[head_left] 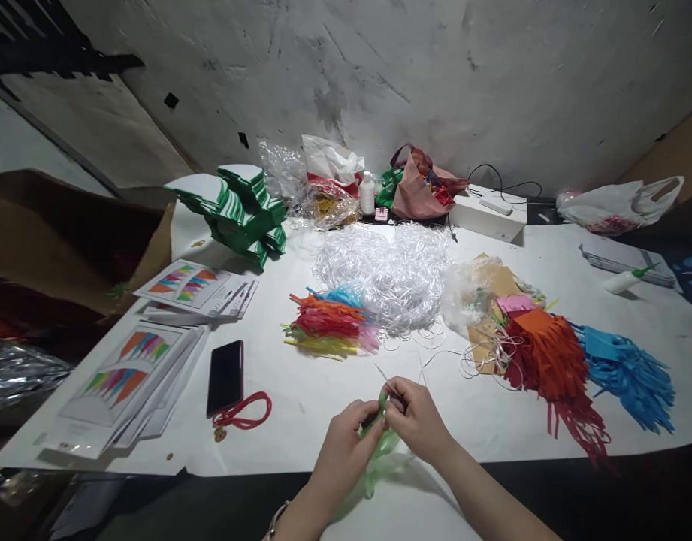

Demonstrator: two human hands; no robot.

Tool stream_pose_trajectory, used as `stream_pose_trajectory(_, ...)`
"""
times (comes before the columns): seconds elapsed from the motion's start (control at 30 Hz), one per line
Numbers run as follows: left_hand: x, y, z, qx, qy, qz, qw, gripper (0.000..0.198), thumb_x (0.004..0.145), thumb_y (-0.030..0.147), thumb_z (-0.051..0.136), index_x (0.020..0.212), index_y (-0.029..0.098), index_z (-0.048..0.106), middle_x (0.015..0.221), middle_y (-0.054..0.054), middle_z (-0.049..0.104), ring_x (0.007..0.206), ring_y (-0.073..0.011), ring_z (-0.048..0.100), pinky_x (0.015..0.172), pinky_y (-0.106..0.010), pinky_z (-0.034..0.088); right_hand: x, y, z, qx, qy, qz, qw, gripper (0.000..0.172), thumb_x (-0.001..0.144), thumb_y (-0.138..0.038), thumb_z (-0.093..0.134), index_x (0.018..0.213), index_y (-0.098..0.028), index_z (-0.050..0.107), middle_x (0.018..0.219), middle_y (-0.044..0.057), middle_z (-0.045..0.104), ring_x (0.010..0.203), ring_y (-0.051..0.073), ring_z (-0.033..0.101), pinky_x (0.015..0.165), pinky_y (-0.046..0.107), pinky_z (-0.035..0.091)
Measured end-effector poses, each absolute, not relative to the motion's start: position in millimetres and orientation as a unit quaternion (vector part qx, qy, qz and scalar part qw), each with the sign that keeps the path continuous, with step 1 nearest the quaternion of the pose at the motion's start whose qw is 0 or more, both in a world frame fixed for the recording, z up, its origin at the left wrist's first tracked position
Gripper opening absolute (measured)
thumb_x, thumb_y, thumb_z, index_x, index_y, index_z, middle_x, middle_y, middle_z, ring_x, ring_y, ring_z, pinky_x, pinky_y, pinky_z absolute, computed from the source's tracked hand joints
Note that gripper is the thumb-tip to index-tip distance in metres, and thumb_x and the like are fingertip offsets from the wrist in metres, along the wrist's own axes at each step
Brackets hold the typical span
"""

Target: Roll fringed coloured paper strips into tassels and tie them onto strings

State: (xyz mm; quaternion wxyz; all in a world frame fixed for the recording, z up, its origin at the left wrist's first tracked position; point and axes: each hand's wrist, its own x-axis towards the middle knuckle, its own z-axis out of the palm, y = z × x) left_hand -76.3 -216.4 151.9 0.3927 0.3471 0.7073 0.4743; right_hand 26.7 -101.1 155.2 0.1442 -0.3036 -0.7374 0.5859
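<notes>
Near the table's front edge, my left hand (pixel 349 439) pinches a light green tissue-paper tassel (pixel 386 462), whose fringe hangs below. Close against it, my right hand (pixel 416 417) is closed at the top of the same tassel, and a thin white string (pixel 381 371) sticks out past its fingers. How the string runs at the fingertips is hidden. Just beyond my hands lie a bundle of finished-looking multicoloured tassels (pixel 328 323) and a big heap of white strings (pixel 388 270). To the right are red and orange tassels (pixel 548 349) and blue tassels (pixel 627 376).
On the left lie printed sheets in packets (pixel 125 383), a phone (pixel 225 376) with a red strap, and stacked green-edged paper pieces (pixel 238 214). Along the wall stand a white bottle (pixel 367 194), bags (pixel 427 188) and a white box (pixel 489 214). A glue bottle (pixel 624 281) lies right.
</notes>
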Motion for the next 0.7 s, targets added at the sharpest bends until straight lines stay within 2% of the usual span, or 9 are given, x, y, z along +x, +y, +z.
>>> stream_pose_trajectory(0.13,-74.1,-217.2,153.1,0.375,0.734,0.450,0.342,0.021,0.085,0.034,0.055,0.088,0.022,0.072,0.077,-0.004,0.065,0.073,-0.0193,0.059,0.066,-0.027,0.046,25.6,-102.9,154.3,-0.282,-0.759,0.570,0.143,0.009,0.068,-0.012,0.049,0.072,-0.019,0.053,0.059,-0.008,0.037,0.054,0.009,0.034,0.051,0.020,0.027)
stream_pose_trajectory(0.27,-73.0,-218.2,150.3,0.373,0.728,0.460,0.344,0.026,0.088,0.038,0.051,0.094,0.022,0.072,0.081,-0.005,0.067,0.075,-0.0195,0.060,0.069,-0.029,0.048,25.5,-102.8,153.9,-0.292,-0.756,0.567,0.146,0.007,0.072,-0.013,0.050,0.071,-0.019,0.053,0.059,-0.007,0.038,0.054,0.009,0.033,0.051,0.021,0.027)
stream_pose_trajectory(0.47,-73.7,-218.9,144.4,0.314,0.697,0.523,0.378,0.032,0.088,0.041,0.052,0.106,0.021,0.070,0.096,-0.006,0.070,0.086,-0.0203,0.063,0.079,-0.030,0.049,29.1,-100.1,147.1,-0.273,-0.648,0.695,0.150,0.010,0.078,-0.024,0.056,0.085,-0.018,0.062,0.057,-0.008,0.033,0.053,0.009,0.030,0.051,0.021,0.029)
stream_pose_trajectory(0.7,-72.0,-217.8,147.6,0.315,0.687,0.528,0.388,0.030,0.087,0.042,0.055,0.100,0.020,0.072,0.090,-0.006,0.071,0.082,-0.0195,0.062,0.076,-0.028,0.048,31.3,-98.2,142.1,-0.272,-0.622,0.716,0.162,0.011,0.078,-0.027,0.061,0.081,-0.017,0.065,0.056,-0.007,0.038,0.054,0.009,0.035,0.053,0.022,0.033)
